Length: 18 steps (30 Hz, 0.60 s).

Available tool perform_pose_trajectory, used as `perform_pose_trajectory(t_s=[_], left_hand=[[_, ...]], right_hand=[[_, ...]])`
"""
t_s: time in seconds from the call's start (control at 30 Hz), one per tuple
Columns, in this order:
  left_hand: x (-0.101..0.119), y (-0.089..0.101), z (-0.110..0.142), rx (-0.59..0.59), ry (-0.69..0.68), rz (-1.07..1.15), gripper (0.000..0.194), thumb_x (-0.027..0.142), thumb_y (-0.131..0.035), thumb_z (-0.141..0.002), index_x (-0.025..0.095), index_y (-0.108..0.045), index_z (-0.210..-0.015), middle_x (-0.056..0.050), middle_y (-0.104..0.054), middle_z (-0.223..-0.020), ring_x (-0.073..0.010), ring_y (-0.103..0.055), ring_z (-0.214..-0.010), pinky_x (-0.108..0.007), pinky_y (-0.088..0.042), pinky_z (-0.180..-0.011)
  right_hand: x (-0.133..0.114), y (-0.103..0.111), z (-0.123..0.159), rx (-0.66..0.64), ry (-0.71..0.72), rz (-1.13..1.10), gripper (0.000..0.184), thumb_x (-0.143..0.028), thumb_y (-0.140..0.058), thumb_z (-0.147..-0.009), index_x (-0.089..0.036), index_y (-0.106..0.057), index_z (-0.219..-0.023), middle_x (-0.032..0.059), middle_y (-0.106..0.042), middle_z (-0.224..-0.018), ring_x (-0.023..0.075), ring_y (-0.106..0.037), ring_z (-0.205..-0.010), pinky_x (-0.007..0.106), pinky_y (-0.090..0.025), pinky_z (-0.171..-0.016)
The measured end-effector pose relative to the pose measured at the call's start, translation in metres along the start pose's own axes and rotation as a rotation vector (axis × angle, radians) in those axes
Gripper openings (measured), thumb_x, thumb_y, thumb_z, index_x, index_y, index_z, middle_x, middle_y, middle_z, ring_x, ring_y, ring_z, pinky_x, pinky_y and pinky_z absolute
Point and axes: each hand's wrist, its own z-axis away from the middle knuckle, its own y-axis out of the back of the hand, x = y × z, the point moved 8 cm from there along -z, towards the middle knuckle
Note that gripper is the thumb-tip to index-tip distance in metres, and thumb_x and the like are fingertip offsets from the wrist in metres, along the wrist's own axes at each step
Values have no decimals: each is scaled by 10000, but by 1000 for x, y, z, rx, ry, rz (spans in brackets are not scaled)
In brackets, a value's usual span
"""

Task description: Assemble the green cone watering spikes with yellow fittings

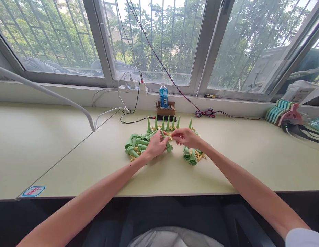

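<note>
My left hand [158, 143] is closed around a green plastic cone-shaped spike [169, 146], its wide ribbed end pointing down toward me. Fingertips of my right hand [185, 137] pinch a small yellow plastic piece [171, 138] against the side of that spike. Left of my hands lies a heap of green spikes [141, 141] with yellow pieces among them. Two more loose spikes [192, 158] and several yellow pieces [200, 156] lie below my right hand. Behind my hands several spikes [168, 122] stand upright in a row, with yellow parts at their sides.
A blue-labelled bottle [163, 96] stands in a small cardboard box [166, 109], with a phone [166, 118] in front. Cables [205, 113] run along the window side. A white curved arm [58, 92] crosses at left. Coloured hangers [284, 111] sit at far right.
</note>
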Motion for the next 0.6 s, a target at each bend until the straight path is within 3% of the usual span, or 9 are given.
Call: perform_pose_trajectory(t_s=[0.1,0.23,0.43,0.6], left_hand=[[-3,-8,3,-32,50,120,304,325,-504,-909,199,-375,-1154,88,-478,-528,-85,-410,-347,-202,-311,-371],[-4,-15,3,-104,59,86,358,319,-514,-915,202,-350,-1211,104,-430,-509,-95,-419,-360,-203,-340,-382],[-8,-18,3,-149,55,-67,336,333,-499,-914,216,-371,-1202,81,-458,-586,-112,-470,-410,-236,-393,-436],[-5,-16,0,-127,-63,-284,213,329,-499,-893,197,-488,-1061,-23,-605,-832,-122,-541,-525,-280,-458,-553]], right_hand=[[4,8,3,101,-17,3,229,-348,-541,-875,-145,-647,-885,12,-609,-695,104,-553,-547,228,-468,-549],[4,19,10,322,9,124,224,-337,-521,-890,-150,-637,-853,21,-624,-668,116,-544,-559,240,-450,-578],[-2,18,15,356,88,225,190,-303,-513,-899,-167,-644,-877,32,-650,-716,134,-558,-619,251,-445,-619],[-1,13,19,335,80,208,169,-292,-522,-898,-170,-637,-876,24,-644,-711,124,-546,-598,248,-444,-622]])
